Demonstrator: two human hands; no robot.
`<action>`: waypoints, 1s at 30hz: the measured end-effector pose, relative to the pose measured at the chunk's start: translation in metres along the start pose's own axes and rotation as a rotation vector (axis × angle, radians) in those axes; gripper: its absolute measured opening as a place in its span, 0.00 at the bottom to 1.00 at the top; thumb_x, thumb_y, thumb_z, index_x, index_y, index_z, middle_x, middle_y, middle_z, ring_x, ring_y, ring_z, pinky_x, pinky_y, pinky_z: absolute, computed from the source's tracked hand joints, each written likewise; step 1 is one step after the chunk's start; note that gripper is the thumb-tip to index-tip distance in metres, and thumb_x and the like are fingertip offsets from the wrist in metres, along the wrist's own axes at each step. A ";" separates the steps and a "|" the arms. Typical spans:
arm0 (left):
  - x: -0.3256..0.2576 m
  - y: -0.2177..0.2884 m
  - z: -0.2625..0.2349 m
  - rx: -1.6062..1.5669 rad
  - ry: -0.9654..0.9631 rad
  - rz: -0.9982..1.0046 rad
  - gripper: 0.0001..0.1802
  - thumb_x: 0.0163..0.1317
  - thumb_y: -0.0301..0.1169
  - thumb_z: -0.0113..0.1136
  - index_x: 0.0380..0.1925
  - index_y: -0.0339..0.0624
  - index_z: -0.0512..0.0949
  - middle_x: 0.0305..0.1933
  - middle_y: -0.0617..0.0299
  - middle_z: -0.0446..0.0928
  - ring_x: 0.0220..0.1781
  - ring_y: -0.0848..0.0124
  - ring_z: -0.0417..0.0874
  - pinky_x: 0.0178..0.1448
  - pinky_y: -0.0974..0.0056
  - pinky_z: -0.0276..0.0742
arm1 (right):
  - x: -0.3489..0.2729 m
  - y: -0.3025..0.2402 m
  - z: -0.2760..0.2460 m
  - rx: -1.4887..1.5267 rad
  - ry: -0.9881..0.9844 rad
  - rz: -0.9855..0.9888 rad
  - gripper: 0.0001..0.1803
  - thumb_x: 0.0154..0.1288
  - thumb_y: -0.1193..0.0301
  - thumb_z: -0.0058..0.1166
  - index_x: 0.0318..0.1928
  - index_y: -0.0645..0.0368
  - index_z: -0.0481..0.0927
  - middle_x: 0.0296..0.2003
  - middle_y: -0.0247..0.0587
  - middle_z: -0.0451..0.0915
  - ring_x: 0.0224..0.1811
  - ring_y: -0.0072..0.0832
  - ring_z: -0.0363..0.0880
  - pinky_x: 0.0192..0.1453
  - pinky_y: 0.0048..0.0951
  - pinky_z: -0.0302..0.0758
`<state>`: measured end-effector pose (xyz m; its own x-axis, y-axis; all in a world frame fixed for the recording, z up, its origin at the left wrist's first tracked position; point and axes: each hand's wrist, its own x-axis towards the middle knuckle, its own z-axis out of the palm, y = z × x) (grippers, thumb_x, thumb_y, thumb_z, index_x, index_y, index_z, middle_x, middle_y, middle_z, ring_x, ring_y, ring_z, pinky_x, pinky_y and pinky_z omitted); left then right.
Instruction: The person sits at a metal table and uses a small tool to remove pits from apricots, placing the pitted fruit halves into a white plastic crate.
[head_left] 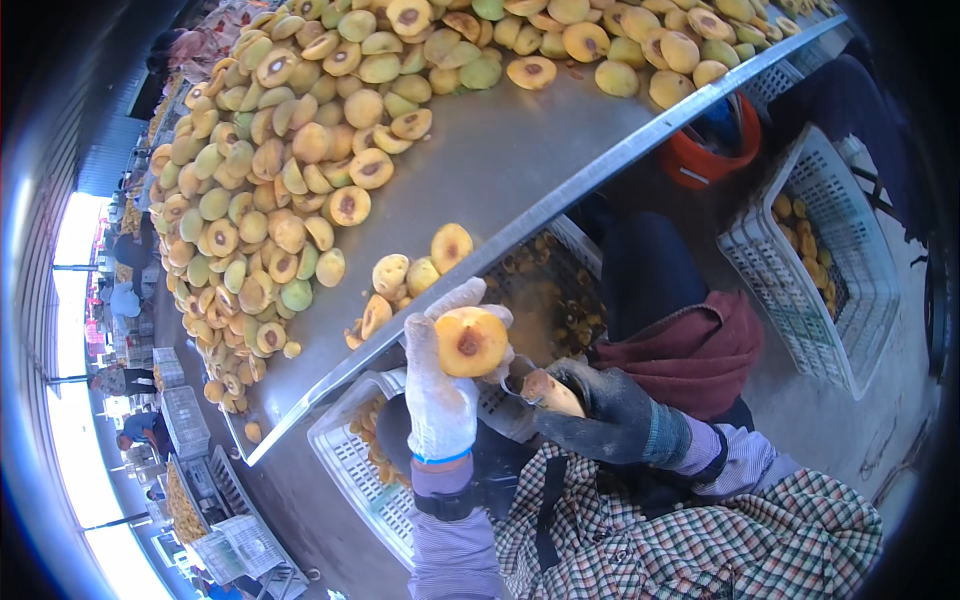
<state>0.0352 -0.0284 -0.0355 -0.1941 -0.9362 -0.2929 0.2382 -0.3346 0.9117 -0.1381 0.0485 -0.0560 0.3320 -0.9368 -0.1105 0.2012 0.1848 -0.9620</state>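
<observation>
Halved yellow fruit (290, 190) lies heaped across the left and far side of a metal desk (480, 170), with a few pieces grouped by its near edge. Below that edge, a white crate (350, 480) holds more fruit. A worker's left forearm rises almost straight from the lower edge of the view, a blue band (443, 459) at the wrist. The white-gloved left hand (440, 400) points upward, its fingers curled around one fruit half (471, 342), held just off the desk's edge with the cut face and brown center showing. Beside it, the dark-gloved right hand (615, 412) comes in from the lower right, forearm slanting, knuckles up, fingers closed on a tan, brown-ended object (553, 393) whose kind cannot be told; it points toward the left hand. Behind them, a dark crate (578, 240) holds small scraps. Farther right stand an orange-red bucket (690, 160) and another white crate (865, 260) with yellow pieces inside.
</observation>
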 end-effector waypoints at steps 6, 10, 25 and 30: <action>-0.021 -0.010 0.022 0.180 0.018 0.061 0.36 0.71 0.57 0.34 0.53 0.32 0.73 0.43 0.51 0.79 0.42 0.68 0.80 0.51 0.67 0.76 | -0.001 -0.004 -0.002 -0.344 0.053 -0.180 0.17 0.64 0.64 0.58 0.48 0.60 0.73 0.31 0.44 0.79 0.26 0.37 0.81 0.29 0.35 0.76; -0.026 -0.018 0.029 0.233 0.088 0.127 0.34 0.73 0.55 0.33 0.50 0.33 0.75 0.43 0.53 0.80 0.44 0.67 0.81 0.52 0.67 0.76 | -0.003 -0.006 -0.005 -0.494 0.051 -0.236 0.16 0.65 0.64 0.56 0.47 0.61 0.74 0.29 0.46 0.78 0.25 0.39 0.79 0.27 0.37 0.75; -0.022 -0.013 0.058 0.434 0.183 0.326 0.25 0.73 0.44 0.42 0.40 0.30 0.77 0.34 0.50 0.79 0.29 0.65 0.81 0.34 0.67 0.78 | -0.007 0.004 -0.005 0.289 -0.172 0.131 0.18 0.71 0.57 0.49 0.42 0.62 0.74 0.21 0.36 0.76 0.18 0.25 0.76 0.21 0.28 0.70; -0.023 -0.009 0.056 0.585 0.052 0.495 0.23 0.73 0.42 0.44 0.38 0.29 0.77 0.32 0.51 0.79 0.28 0.67 0.81 0.33 0.67 0.77 | -0.006 -0.002 -0.024 0.630 -0.460 0.543 0.17 0.73 0.57 0.46 0.37 0.61 0.73 0.13 0.29 0.69 0.08 0.14 0.65 0.10 0.17 0.58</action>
<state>-0.0158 0.0022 -0.0213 -0.1476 -0.9708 0.1892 -0.2594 0.2226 0.9398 -0.1626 0.0468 -0.0591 0.8294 -0.4922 -0.2644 0.3285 0.8124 -0.4817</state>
